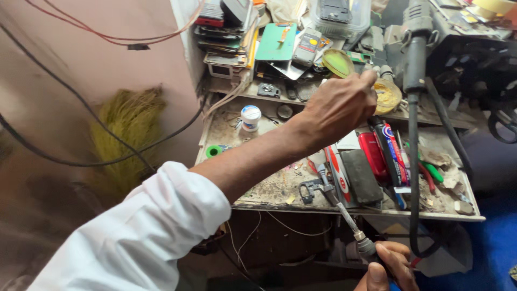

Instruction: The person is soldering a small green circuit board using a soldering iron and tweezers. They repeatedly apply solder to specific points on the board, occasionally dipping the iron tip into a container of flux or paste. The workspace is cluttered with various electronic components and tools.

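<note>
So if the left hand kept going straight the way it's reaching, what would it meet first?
Probably the yellow-green round disc just past the left hand, whose fingertips already seem at its edge; depth is unclear.

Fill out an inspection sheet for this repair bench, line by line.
Surface: dusty, littered tray.
Job's things: soldering iron gripped low in right hand; yellowish lump at left hand's fingertips.
Clutter: white jar, green tape roll, red case, tubes, stacked phone parts.
Hands: left hand reaches to the back shelf; right closed on the iron.
Cables: black cable hanging over the tray; black wires across the wall.
Surroundings: pink wall, broom, blue floor.
</note>
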